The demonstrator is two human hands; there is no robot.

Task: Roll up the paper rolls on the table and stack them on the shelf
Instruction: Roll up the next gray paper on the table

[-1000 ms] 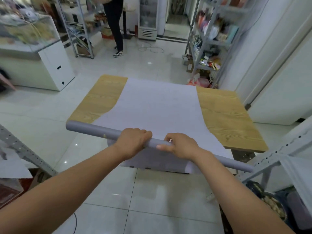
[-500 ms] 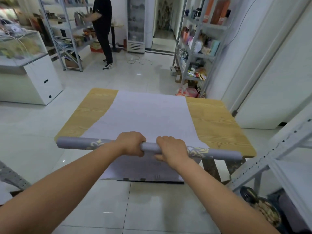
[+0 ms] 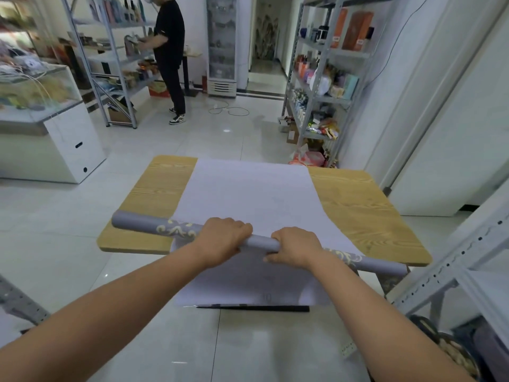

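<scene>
The left hand [image 3: 223, 239] and right hand [image 3: 296, 248] each have fingers curled round the roll [image 3: 137, 221]. It has moved forward since a moment ago and now lies along the table's [image 3: 363, 216] near edge, on the sheet [image 3: 253, 194].

Our left hand [image 3: 223, 241] and right hand [image 3: 296, 248] hide the paper roll [image 3: 143, 223] where they grip it, fingertips curled out of sight beneath. Right of the right hand the shelf [image 3: 454, 260] runs out of view; goods [image 3: 330, 78] far beyond both hands blur
</scene>
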